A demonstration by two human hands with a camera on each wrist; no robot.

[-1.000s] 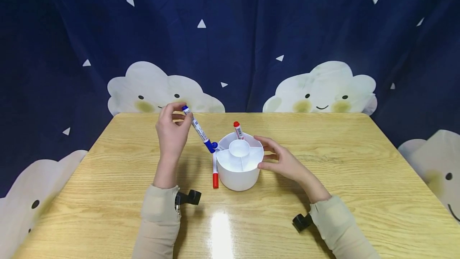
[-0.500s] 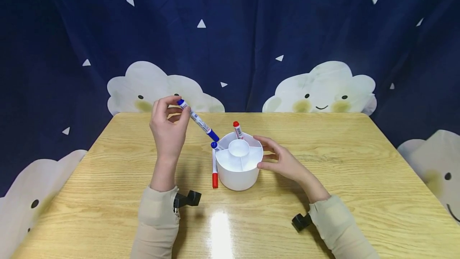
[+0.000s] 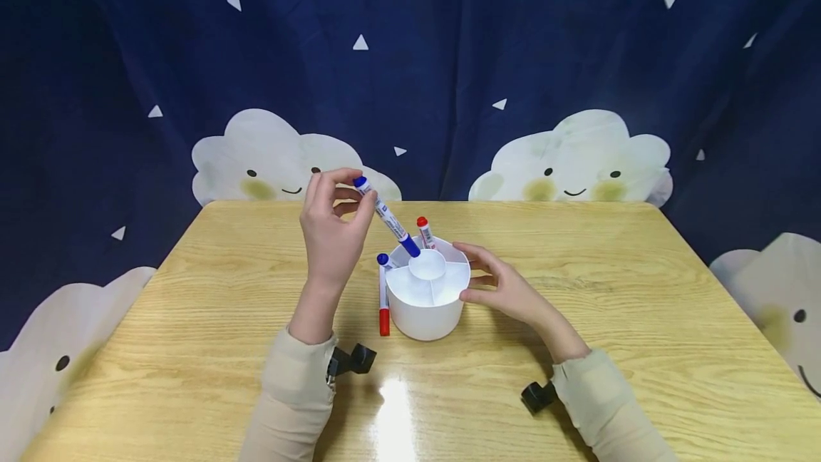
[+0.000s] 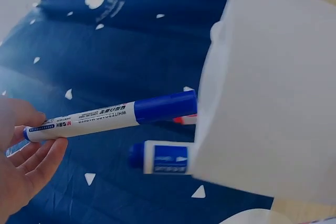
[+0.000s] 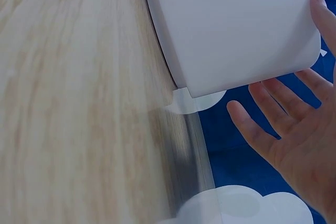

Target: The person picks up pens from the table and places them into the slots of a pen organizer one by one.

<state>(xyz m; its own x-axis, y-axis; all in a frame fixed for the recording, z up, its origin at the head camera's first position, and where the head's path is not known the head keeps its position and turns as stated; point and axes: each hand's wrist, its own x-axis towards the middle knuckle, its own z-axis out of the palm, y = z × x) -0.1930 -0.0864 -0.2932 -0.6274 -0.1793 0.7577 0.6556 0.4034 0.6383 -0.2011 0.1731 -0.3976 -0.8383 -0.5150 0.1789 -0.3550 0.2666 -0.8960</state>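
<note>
My left hand pinches a blue whiteboard marker by its end between thumb and fingers. The marker slants down to the right, its blue cap over the back left part of a white round desk organizer. My right hand holds the organizer's right side, thumb on the near side and fingers behind; in the right wrist view the little finger stands off the wall. Another blue marker leans out of the left compartment, and a red one stands in the back compartment.
A red-capped marker lies on the wooden table against the organizer's left side. Behind the table hangs a dark blue curtain with white clouds and triangles. A small black camera sits on each wrist.
My left hand first lifted the blue marker slightly up and left, then carried it right, bringing its cap from beside the organizer to above it. The right hand and organizer stay put.
</note>
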